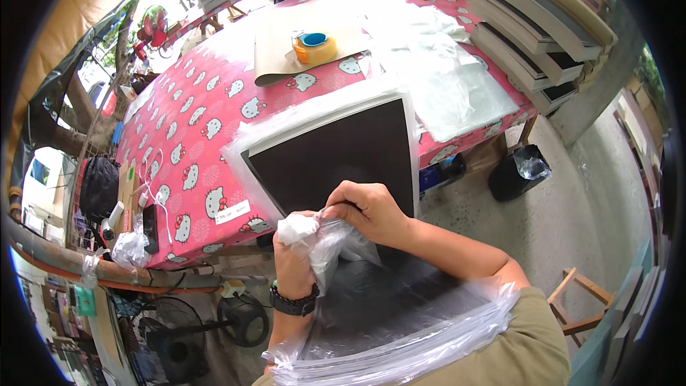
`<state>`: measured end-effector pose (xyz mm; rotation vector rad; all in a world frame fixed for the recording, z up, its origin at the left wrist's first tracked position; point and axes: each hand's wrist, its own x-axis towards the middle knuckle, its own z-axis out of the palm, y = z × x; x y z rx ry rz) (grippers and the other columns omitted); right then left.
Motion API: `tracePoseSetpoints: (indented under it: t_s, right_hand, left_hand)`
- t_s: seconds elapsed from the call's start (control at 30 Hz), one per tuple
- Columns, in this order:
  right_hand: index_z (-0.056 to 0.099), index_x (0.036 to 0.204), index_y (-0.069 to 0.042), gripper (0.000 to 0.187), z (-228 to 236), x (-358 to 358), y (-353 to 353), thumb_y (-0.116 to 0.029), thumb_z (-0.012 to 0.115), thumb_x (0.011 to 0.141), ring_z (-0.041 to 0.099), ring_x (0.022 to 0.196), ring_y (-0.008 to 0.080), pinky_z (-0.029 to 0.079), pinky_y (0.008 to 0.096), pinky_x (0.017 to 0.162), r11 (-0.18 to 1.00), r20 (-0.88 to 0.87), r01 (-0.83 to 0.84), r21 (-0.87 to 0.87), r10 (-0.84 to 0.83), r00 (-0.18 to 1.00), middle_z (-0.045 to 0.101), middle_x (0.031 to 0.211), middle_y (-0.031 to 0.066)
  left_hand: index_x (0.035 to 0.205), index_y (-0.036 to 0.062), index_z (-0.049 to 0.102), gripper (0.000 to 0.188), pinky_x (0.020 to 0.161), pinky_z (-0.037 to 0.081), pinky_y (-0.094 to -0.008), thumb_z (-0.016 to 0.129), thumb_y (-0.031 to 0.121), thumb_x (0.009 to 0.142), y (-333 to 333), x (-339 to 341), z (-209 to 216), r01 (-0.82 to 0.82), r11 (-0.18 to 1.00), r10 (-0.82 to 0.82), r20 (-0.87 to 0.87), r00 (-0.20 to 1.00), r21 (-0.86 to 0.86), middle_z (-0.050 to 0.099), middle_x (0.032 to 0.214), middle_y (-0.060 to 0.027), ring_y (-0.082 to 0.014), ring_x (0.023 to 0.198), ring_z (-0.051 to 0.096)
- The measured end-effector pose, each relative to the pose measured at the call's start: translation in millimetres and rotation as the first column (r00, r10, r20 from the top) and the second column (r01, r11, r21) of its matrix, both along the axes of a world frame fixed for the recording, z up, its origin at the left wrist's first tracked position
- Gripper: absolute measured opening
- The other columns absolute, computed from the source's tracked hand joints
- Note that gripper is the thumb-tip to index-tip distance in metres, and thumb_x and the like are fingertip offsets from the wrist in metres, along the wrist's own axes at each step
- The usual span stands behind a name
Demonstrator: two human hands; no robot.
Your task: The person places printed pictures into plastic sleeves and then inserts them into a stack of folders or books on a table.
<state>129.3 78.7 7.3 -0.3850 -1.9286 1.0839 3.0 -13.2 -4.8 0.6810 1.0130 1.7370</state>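
At frame centre, bunched clear plastic film (299, 230) is clenched in our left hand (294, 271) while our right hand (371, 211) pinches at its edge, the 2 together, probably gathering slack. Just above, the plastic-edged black panel (336, 156) overlaps our pink-clothed table (171, 175), apparently for support.
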Motion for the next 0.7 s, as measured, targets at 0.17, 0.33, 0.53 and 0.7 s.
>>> tracePoseSetpoints:
  t_s: [0.17,0.33,0.53,0.7]
  right_hand:
    - [0.052,0.076,0.000,0.018,-2.8,-2.8,-3.1,-0.016,0.058,0.081,0.057,0.056,0.0215,0.044,0.0285,0.050,0.999,0.002,-0.025,-0.021,0.025,1.000,0.057,0.064,0.0110]
    - [0.053,0.075,0.000,0.015,-9.0,-3.3,-0.8,-0.013,0.058,0.082,0.054,0.054,0.0133,0.042,0.0232,0.049,0.997,-0.001,0.038,-0.074,-0.038,0.999,0.056,0.062,0.0076]
    - [0.055,0.077,0.000,0.014,1.8,8.7,12.9,-0.013,0.059,0.081,0.048,0.057,0.0068,0.040,0.0203,0.053,0.966,-0.052,-0.249,-0.068,0.246,0.968,0.055,0.063,0.0024]
    - [0.056,0.080,0.000,0.012,1.6,9.3,10.6,-0.012,0.059,0.080,0.049,0.061,0.0078,0.042,0.0217,0.057,0.963,0.051,-0.151,-0.225,0.167,0.985,0.055,0.065,0.0017]
  left_hand:
    - [0.081,0.0042,0.053,0.009,0.064,0.043,-0.0227,0.060,0.004,0.075,-1.6,1.2,-3.5,0.008,0.998,-0.014,0.081,0.997,0.069,0.054,0.082,-0.0020,-0.0100,0.072,0.053]
    - [0.083,0.0047,0.053,0.014,0.066,0.042,-0.0234,0.063,0.005,0.073,-1.5,5.4,-1.3,0.153,0.970,-0.162,0.036,0.986,0.188,0.054,0.079,-0.0022,-0.0107,0.073,0.052]
    - [0.084,0.0049,0.050,0.018,0.065,0.042,-0.0233,0.063,0.005,0.073,-2.2,-0.5,1.7,0.001,0.999,0.002,0.055,0.998,-0.042,0.054,0.080,-0.0040,-0.0116,0.076,0.052]
    - [0.086,0.0034,0.051,0.018,0.066,0.041,-0.0263,0.063,0.013,0.077,-2.4,-1.0,-5.6,0.117,0.965,-0.158,0.164,0.974,0.234,0.053,0.074,-0.0036,-0.0128,0.073,0.052]
